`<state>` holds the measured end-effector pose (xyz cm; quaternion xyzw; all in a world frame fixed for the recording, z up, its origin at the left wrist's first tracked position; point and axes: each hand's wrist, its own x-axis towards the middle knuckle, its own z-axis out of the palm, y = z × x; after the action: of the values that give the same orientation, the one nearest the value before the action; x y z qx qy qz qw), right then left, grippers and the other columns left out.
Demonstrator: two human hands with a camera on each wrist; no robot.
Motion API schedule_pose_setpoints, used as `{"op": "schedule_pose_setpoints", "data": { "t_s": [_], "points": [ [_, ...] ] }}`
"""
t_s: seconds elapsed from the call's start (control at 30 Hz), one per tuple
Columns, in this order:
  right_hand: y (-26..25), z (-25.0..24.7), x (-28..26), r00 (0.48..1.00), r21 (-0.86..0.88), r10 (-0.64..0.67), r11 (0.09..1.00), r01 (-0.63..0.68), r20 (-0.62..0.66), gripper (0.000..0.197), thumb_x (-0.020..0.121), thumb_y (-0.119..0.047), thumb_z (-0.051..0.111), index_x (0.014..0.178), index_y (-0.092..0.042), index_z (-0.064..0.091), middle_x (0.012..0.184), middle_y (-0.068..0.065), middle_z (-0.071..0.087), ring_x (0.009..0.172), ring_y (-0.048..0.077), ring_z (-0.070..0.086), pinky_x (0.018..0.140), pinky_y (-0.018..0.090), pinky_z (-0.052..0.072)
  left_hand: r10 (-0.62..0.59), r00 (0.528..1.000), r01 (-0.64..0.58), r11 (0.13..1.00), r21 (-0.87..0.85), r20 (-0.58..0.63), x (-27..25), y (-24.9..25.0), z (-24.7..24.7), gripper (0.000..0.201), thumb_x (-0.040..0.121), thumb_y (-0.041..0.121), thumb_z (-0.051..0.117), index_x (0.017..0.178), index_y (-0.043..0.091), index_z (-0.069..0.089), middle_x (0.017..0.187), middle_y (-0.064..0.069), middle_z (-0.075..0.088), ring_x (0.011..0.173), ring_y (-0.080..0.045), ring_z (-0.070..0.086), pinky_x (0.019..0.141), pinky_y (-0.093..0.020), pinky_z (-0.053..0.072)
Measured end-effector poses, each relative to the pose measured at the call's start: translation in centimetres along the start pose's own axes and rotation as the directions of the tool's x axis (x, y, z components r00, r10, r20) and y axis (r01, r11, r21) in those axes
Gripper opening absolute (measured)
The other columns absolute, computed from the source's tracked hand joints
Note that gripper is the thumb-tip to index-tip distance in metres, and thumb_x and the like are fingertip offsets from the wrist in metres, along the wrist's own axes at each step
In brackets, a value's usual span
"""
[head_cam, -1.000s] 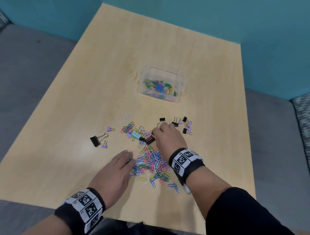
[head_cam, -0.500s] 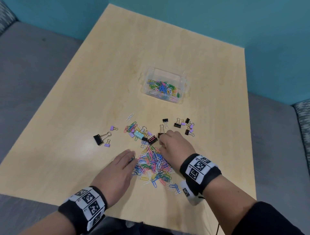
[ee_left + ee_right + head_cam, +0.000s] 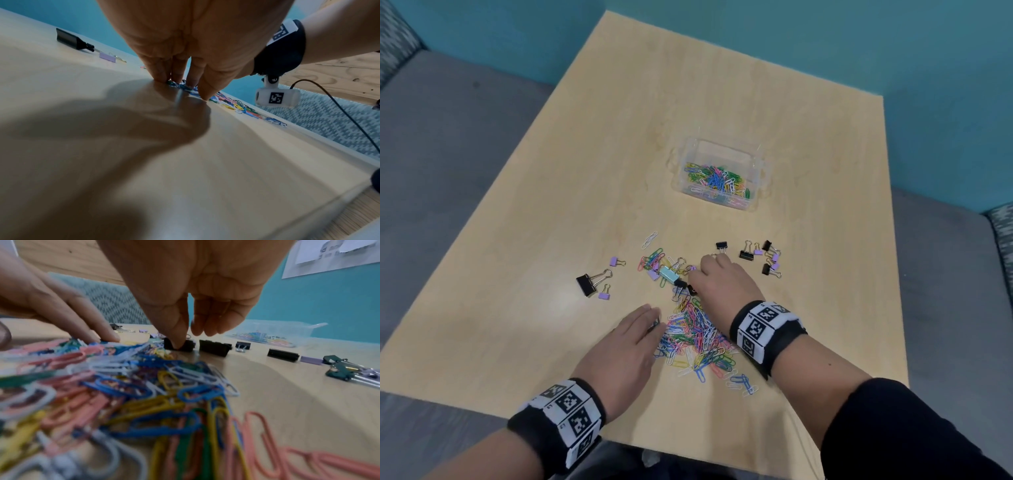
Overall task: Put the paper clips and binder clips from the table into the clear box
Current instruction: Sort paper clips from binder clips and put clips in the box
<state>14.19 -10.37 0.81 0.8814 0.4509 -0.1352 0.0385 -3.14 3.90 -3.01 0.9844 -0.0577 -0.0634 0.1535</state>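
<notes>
Light wood table (image 3: 592,164). Clear box (image 3: 754,161) at 12 o'clock, part-filled with clips. Paper clip heap (image 3: 698,337) at 6. Large black binder clip (image 3: 586,283) at 9. Small binder clips (image 3: 763,255) cluster at 2.

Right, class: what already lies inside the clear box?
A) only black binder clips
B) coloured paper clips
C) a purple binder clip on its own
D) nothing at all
B: in the head view the clear box holds a heap of coloured paper clips; no binder clip shows there.
</notes>
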Motion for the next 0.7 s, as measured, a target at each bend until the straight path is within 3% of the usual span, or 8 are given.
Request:
{"op": "schedule_pose_setpoints", "data": {
  "t_s": [0.07, 0.13, 0.2, 0.3, 0.5, 0.7],
  "points": [
    [-0.1, -0.1, -0.6, 1.000, 0.053, -0.008, 0.999, 0.010, -0.021, 0.025, 0.067, -0.004, 0.071, 0.087, -0.013, 0.058, 0.086, 0.007, 0.054, 0.082, 0.029, 0.048, 0.057, 0.036, 0.039, 0.001, 1.000, -0.001, 1.000, -0.005, 0.001, 0.0, 0.0, 0.0, 0.047, 0.082, 0.022, 0.039, 0.122, 0.007, 0.060, 0.129, -0.012, 0.055, 0.126, -0.029, 0.046, 0.106, -0.032, 0.028],
    [-0.1, -0.2, -1.8, 0.999, 0.146, -0.039, 0.989, 0.039, -0.002, 0.012, 0.079, -0.016, 0.065, 0.087, -0.017, 0.056, 0.088, 0.004, 0.053, 0.086, 0.026, 0.046, 0.064, 0.038, 0.044, 0.008, 1.000, -0.008, 1.000, -0.024, -0.017, 0.1, 0.0, -0.3, 0.042, 0.080, 0.018, 0.054, 0.121, 0.008, 0.060, 0.128, -0.012, 0.056, 0.124, -0.029, 0.049, 0.105, -0.034, 0.035],
    [0.0, -0.3, -3.3, 0.999, 0.205, -0.034, 0.978, 0.026, 0.034, 0.012, 0.083, -0.027, 0.062, 0.086, -0.020, 0.053, 0.091, 0.001, 0.051, 0.088, 0.023, 0.044, 0.069, 0.037, 0.044, -0.011, 1.000, 0.009, 0.997, -0.073, -0.025, 0.5, 0.1, -1.0, 0.050, 0.072, 0.015, 0.072, 0.120, 0.010, 0.059, 0.126, -0.010, 0.056, 0.119, -0.028, 0.051, 0.098, -0.035, 0.046],
    [-0.1, 0.1, -5.0, 0.998, 0.143, 0.048, 0.988, -0.053, 0.034, 0.009, 0.084, -0.023, 0.057, 0.092, -0.018, 0.056, 0.089, 0.003, 0.051, 0.083, 0.026, 0.045, 0.064, 0.039, 0.044, -0.078, 0.997, 0.077, 0.995, -0.071, -0.011, 1.9, 0.5, -1.9, 0.054, 0.072, 0.010, 0.069, 0.123, 0.014, 0.054, 0.119, -0.008, 0.055, 0.104, -0.029, 0.051, 0.082, -0.039, 0.053],
    [-1.7, 1.2, -4.5, 0.993, 0.085, 0.108, 0.990, -0.113, 0.055, 0.055, 0.061, -0.009, 0.065, 0.115, -0.020, 0.055, 0.087, 0.006, 0.051, 0.077, 0.028, 0.044, 0.057, 0.035, 0.034, -0.123, 0.988, 0.114, 0.989, 0.098, 0.091, 4.8, 0.0, -2.1, 0.059, 0.065, 0.014, 0.068, 0.122, 0.020, 0.057, 0.107, -0.012, 0.056, 0.087, -0.031, 0.049, 0.065, -0.040, 0.049],
    [-2.4, 0.7, -3.6, 0.990, 0.068, 0.094, 0.992, -0.101, 0.109, 0.065, 0.073, -0.011, 0.060, 0.134, -0.022, 0.042, 0.106, 0.011, 0.049, 0.096, 0.032, 0.043, 0.071, 0.040, 0.035, -0.125, 0.988, 0.113, 0.986, 0.126, 0.091, 5.4, -0.4, -2.4, 0.055, 0.067, 0.013, 0.064, 0.120, 0.023, 0.058, 0.106, -0.013, 0.056, 0.086, -0.032, 0.048, 0.066, -0.040, 0.047]
  ]
}}
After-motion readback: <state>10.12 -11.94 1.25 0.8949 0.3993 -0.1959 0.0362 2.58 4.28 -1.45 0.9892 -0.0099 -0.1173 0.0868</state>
